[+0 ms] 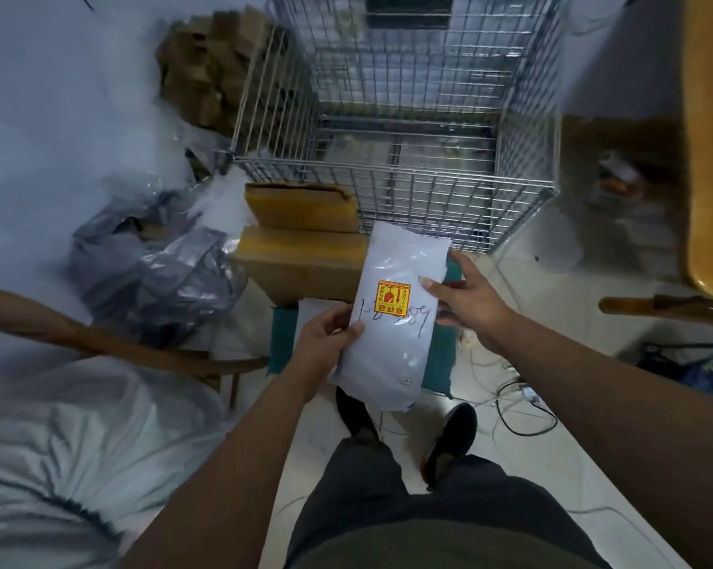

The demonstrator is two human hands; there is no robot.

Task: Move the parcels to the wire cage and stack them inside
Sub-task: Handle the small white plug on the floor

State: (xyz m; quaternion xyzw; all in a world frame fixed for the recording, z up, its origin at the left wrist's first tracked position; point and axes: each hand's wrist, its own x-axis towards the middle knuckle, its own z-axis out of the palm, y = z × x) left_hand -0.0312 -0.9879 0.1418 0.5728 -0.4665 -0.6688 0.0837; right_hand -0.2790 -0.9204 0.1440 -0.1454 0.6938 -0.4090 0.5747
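I hold a white plastic mailer parcel (392, 322) with a yellow and red sticker and handwritten numbers in front of me, above the floor. My left hand (326, 342) grips its left edge, thumb on top. My right hand (465, 305) holds its right edge, thumb on the face and fingers behind. The wire cage (408, 129) stands just beyond, its open top facing me, with little visible inside. Two brown cardboard parcels (305, 236) sit stacked against the cage's near left corner.
Grey plastic bags (153, 281) pile on a wooden chair (112, 338) at left. More cardboard boxes (207, 76) stand behind the cage's left side. A yellow table (712, 158) is at right. Cables (519, 404) lie on the floor near my feet.
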